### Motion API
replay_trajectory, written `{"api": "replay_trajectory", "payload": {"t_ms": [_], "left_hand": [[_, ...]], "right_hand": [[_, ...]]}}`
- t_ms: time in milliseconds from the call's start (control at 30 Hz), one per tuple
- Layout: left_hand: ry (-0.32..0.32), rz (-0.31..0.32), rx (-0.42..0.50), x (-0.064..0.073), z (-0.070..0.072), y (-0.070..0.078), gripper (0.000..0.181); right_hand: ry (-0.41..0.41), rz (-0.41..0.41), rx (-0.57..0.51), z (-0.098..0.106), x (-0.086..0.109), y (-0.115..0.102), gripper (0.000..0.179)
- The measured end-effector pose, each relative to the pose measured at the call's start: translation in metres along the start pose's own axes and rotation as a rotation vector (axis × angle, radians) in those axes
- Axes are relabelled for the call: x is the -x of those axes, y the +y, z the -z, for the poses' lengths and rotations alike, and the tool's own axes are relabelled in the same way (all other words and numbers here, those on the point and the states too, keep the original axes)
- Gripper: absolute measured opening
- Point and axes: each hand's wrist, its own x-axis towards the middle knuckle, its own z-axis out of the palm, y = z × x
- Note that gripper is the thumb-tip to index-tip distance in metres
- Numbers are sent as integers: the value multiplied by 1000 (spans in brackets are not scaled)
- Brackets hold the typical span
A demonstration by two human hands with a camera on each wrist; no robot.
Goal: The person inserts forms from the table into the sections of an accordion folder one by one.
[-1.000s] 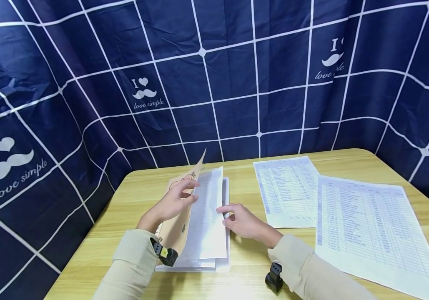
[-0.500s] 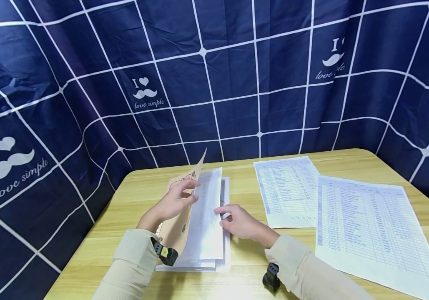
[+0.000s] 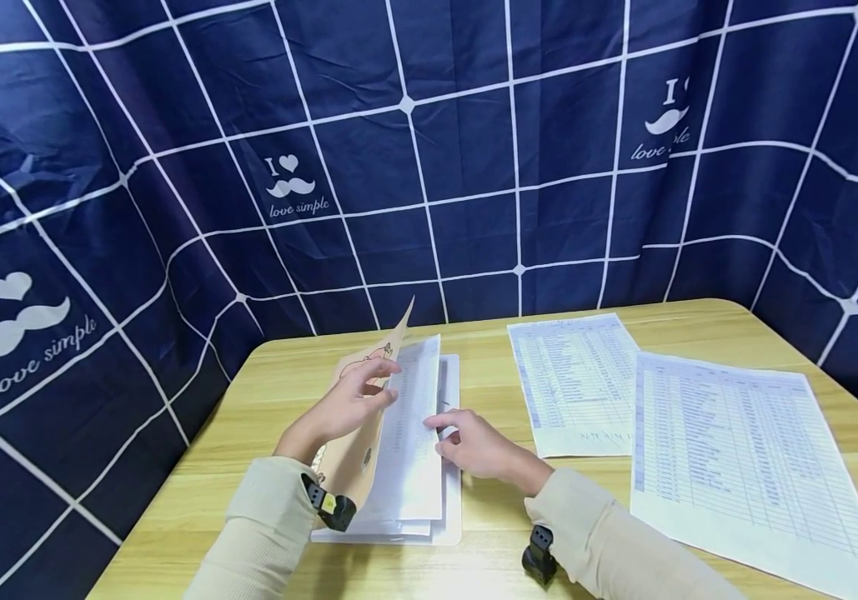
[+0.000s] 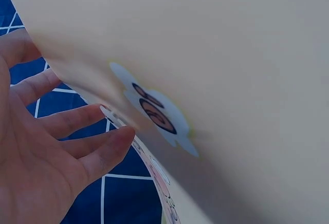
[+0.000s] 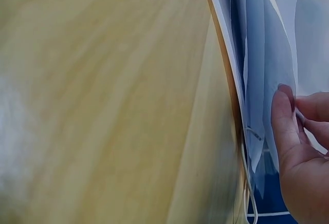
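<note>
A folder with a beige cartoon-printed cover lies half opened on the table, a stack of printed paper inside it. My left hand holds the cover's free edge raised; in the left wrist view several fingers pass behind the cover and the thumb tip meets its edge. Between thumb and index finger, my right hand pinches the right edge of the top sheet, lifting it off the pages beneath. Up close in the right wrist view, that sheet bends away from the layered paper below.
Two printed table sheets lie to the right: a farther one and a nearer one, with their edges meeting. The wooden table has a rounded far edge. A dark blue checked curtain hangs behind and at both sides.
My right hand has moved slightly left, carrying the top sheet's edge with it, so more of the pages underneath shows. My left hand and the cover stay in place.
</note>
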Motion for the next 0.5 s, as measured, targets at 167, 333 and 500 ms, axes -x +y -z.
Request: {"api": "replay_trajectory", "payload": {"t_ms": [167,333,500], "left_hand": [[-4,9,8,-2,0,-12,35],[-2,-22,18,-1,1,-13,35],[-1,1,48,-1,1,-14,34]], "right_hand": [[-3,1,14,-2,-1,-1,41],[11,0,63,-4,-2,-2,39],[23,33,108,-7,-4,-3,39]]}}
